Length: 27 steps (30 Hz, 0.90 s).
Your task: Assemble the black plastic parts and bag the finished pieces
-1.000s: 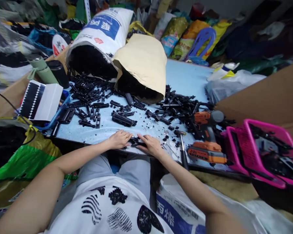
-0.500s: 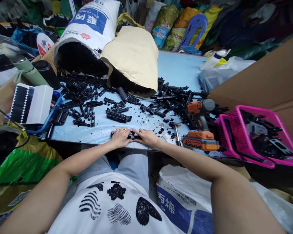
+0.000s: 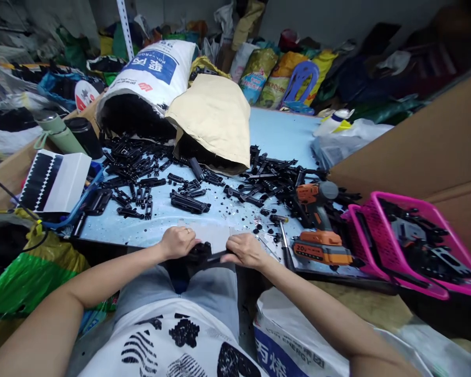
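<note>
Just off the table's front edge, above my lap, a black plastic part (image 3: 200, 253) hangs between my two hands. My left hand (image 3: 178, 242) is closed around its left end. On the other side, my right hand (image 3: 245, 251) grips the bar-like right end with curled fingers. The part looks tilted and is blurred, so its exact kind does not show. A grey flat patch (image 3: 215, 235) of the worktop lies right behind the hands. Beyond it rests a stack of long black plastic pieces (image 3: 190, 201).
An orange cordless drill (image 3: 317, 222) and a hammer (image 3: 283, 238) lie to the right, beside a pink basket (image 3: 427, 238) of black parts. Piles of black parts (image 3: 137, 159) spread before a white sack (image 3: 157, 68) and a beige sack (image 3: 215, 118). A blue tray (image 3: 96, 180) stands left.
Both hands have lifted from the table edge and come nearer my body, raising the black part. They have moved farther apart and now grip its ends. The view has tipped upward.
</note>
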Each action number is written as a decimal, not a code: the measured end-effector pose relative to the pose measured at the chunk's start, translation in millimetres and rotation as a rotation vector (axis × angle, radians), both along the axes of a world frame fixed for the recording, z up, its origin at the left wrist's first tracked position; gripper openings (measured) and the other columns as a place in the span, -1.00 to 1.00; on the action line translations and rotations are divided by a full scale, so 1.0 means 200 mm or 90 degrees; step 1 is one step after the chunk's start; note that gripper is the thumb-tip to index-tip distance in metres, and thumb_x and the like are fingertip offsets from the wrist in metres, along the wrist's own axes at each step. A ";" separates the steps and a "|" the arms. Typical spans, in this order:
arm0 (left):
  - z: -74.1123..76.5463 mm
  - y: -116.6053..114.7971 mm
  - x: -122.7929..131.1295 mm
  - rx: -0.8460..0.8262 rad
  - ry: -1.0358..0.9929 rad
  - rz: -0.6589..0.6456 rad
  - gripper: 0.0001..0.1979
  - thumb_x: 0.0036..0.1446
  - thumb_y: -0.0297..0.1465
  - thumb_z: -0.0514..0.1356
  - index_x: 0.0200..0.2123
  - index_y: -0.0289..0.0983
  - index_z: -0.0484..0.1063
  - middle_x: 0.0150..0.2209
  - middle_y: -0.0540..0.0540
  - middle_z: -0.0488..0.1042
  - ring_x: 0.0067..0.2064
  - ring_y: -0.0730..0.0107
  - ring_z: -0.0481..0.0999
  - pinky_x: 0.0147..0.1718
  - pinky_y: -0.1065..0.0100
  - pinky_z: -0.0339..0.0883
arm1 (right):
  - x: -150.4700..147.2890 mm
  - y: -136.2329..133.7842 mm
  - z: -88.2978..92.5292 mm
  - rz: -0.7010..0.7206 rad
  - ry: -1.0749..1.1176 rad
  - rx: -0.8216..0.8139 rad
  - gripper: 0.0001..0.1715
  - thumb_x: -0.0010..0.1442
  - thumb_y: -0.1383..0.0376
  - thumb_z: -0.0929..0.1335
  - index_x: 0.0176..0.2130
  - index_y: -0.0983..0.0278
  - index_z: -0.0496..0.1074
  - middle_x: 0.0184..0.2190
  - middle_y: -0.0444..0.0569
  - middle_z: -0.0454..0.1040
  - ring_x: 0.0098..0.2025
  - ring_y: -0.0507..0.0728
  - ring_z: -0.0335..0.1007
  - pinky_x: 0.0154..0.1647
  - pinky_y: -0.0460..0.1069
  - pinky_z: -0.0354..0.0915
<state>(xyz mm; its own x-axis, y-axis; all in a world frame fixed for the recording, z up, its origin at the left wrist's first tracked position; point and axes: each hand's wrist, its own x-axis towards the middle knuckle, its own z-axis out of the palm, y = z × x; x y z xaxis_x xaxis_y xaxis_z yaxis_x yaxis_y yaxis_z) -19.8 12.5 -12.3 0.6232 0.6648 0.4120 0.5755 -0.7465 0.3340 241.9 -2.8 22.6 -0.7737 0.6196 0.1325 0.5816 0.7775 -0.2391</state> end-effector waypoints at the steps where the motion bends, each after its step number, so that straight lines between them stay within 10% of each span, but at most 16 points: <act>1: 0.05 -0.05 -0.01 -0.034 -0.049 -0.039 -0.49 0.30 -0.15 -0.18 -0.54 -0.23 0.35 -0.60 -0.11 0.39 -0.52 0.34 0.41 -0.52 0.34 0.25 | -0.01 -0.04 0.07 0.041 0.053 -0.029 -0.25 0.25 -0.17 -0.01 -0.54 0.27 0.32 -0.62 -0.05 0.30 -0.57 0.04 0.20 -0.51 -0.04 0.02; 4: 0.19 -0.26 0.01 -0.196 -0.196 -0.161 -0.39 0.29 -0.08 -0.34 -0.52 -0.18 0.36 -0.62 -0.11 0.36 -0.53 0.35 0.42 -0.50 0.31 0.31 | -0.10 -0.17 0.16 0.176 0.238 -0.167 -0.27 0.28 -0.14 -0.04 -0.52 0.24 0.29 -0.67 -0.10 0.21 -0.60 0.03 0.18 -0.53 -0.04 0.06; 7: 0.27 -0.42 0.07 -0.287 -0.302 -0.215 -0.27 0.20 0.05 -0.46 -0.52 -0.15 0.37 -0.64 -0.13 0.35 -0.55 0.32 0.42 -0.49 0.26 0.35 | -0.27 -0.30 0.03 0.240 0.460 -0.227 -0.28 0.23 -0.20 -0.05 -0.52 0.21 0.25 -0.66 -0.09 0.20 -0.59 0.05 0.21 -0.51 -0.03 0.15; 13: 0.23 -0.36 0.11 -0.096 -0.447 -0.113 -0.32 0.26 -0.02 -0.41 0.01 -0.16 0.38 -0.36 -0.18 0.52 -0.31 0.26 0.52 -0.35 0.22 0.40 | -0.63 -0.27 -0.36 -0.360 0.583 -0.101 -0.57 0.24 0.01 0.04 -0.05 0.16 0.19 -0.03 0.18 0.25 0.05 0.26 0.24 -0.01 0.21 0.22; 18: 0.00 -0.13 0.04 0.153 -0.165 0.052 -0.35 0.21 0.05 -0.17 0.14 -0.24 0.28 -0.32 -0.22 0.50 -0.33 0.21 0.50 -0.38 0.27 0.34 | -0.57 0.28 -0.35 -0.330 0.474 -0.065 -0.64 0.26 0.26 0.06 0.02 0.26 0.14 0.05 0.19 0.25 0.13 0.20 0.16 0.08 0.13 0.16; 27: -0.10 0.16 -0.04 0.027 0.253 0.075 -0.80 0.22 -0.49 0.06 -0.10 -0.37 0.37 -0.34 -0.19 0.43 -0.26 0.22 0.41 -0.43 0.33 0.28 | -0.43 1.25 -0.26 -0.360 0.035 0.081 -0.62 0.30 0.22 0.14 0.02 0.38 0.25 -0.03 0.21 0.32 0.02 0.25 0.14 0.02 0.09 0.10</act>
<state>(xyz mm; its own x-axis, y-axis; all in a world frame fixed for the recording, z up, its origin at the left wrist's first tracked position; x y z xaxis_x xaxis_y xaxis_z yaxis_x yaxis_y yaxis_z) -27.5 44.6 -32.9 0.6600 0.7286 0.1834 0.7357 -0.6762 0.0388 155.2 247.5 -29.1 -0.3175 0.9108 0.2639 0.9041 0.3747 -0.2056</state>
